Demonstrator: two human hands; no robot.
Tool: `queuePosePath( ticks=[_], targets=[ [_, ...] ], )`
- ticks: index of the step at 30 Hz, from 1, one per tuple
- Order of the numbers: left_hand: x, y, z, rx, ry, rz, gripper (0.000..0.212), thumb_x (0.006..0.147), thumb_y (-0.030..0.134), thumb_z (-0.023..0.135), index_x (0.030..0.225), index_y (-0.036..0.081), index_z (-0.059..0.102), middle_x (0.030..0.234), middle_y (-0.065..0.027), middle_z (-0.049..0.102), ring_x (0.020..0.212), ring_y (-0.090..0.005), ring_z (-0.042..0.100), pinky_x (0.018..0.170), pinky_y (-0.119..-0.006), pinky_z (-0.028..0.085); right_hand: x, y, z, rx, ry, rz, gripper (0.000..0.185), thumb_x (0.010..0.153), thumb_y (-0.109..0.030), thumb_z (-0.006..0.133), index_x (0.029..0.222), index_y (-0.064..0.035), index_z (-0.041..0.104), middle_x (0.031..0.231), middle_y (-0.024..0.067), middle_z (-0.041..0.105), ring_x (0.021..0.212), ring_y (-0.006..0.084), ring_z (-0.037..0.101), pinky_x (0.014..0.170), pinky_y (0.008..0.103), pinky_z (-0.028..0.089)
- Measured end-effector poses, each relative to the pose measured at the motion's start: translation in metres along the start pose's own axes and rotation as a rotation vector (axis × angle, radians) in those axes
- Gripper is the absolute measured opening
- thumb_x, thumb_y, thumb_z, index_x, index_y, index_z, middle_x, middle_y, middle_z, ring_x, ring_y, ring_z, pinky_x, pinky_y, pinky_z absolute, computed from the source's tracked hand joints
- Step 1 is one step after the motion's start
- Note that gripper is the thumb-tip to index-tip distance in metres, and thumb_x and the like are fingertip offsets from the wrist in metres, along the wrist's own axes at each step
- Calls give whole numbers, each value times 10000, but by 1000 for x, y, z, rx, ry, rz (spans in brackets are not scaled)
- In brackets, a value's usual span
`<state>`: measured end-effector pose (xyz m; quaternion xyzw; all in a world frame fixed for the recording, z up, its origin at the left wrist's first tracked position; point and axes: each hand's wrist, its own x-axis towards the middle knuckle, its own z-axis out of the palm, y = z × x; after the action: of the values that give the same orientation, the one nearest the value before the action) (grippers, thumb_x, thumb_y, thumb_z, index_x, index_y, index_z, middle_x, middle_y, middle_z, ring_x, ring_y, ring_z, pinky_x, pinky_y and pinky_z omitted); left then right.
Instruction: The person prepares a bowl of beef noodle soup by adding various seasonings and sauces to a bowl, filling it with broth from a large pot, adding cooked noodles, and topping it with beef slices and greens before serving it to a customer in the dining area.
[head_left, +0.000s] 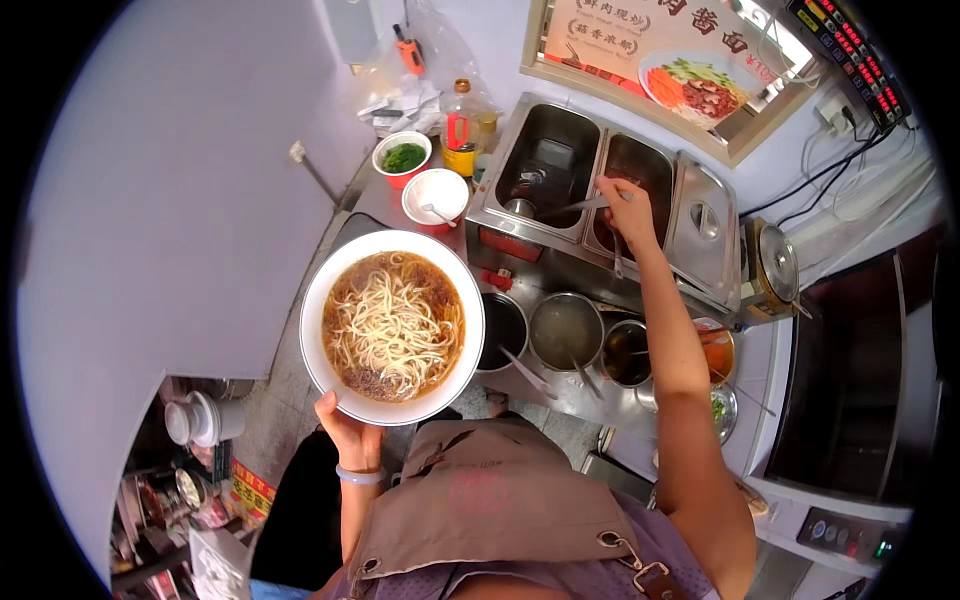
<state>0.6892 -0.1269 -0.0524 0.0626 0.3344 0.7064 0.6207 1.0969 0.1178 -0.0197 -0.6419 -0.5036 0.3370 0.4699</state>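
Observation:
A large white bowl (313, 330) of noodles in brown broth (394, 322) rests on my left hand (352, 435), its thumb against the near rim. Dark bits gather at the near side of the broth. My right hand (626, 214) grips the handle of a metal ladle (577, 205) over the food warmer (487, 214). The ladle's cup dips into the left well (551, 154), which holds dark liquid. A second utensil handle (618, 259) leans out of the middle well (637, 165), below my right hand. A steel lid (703, 217) covers the right well.
Several pots with utensils line the counter, including a black-filled pot (501, 330) and a cloudy one (566, 330). A red-and-white bowl of greens (403, 156), a white bowl with a spoon (435, 193) and a bottle (459, 135) stand behind. A wall (187, 187) bounds the left.

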Motion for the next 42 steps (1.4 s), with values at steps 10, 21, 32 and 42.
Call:
queuePosePath(
  ticks=[10, 21, 32, 42],
  targets=[
    [127, 21, 29, 137, -196, -218, 860, 669, 407, 601, 1368, -16, 333, 1331, -187, 446, 1198, -347, 461, 1019, -453, 392, -11, -53, 5, -225, 142, -191, 147, 837, -136, 683, 929, -22, 676, 698, 43, 631, 545, 75, 508, 508, 226, 420],
    [163, 15, 55, 131, -238, -291, 915, 648, 423, 630, 1386, -11, 308, 1349, -175, 428, 1206, -339, 458, 1018, -438, 395, 67, -4, 17, -908, -112, -781, 180, 838, -108, 605, 1011, -58, 606, 818, 117, 523, 767, 312, 582, 640, 403, 478],
    [159, 3, 58, 117, -202, -290, 905, 665, 429, 620, 1381, -27, 308, 1343, -183, 437, 1197, -338, 470, 1012, -435, 402, 110, 2, 24, -493, -19, -275, 242, 909, -208, 547, 958, 20, 612, 811, 193, 636, 749, 322, 621, 704, 365, 483],
    [156, 2, 62, 131, -202, -286, 894, 672, 421, 607, 1385, -25, 303, 1350, -190, 432, 1204, -343, 465, 1016, -439, 398, 156, 20, -17, -156, -156, 41, 253, 927, -270, 558, 945, -49, 680, 622, -24, 513, 552, 64, 453, 519, 233, 380]
  ],
)
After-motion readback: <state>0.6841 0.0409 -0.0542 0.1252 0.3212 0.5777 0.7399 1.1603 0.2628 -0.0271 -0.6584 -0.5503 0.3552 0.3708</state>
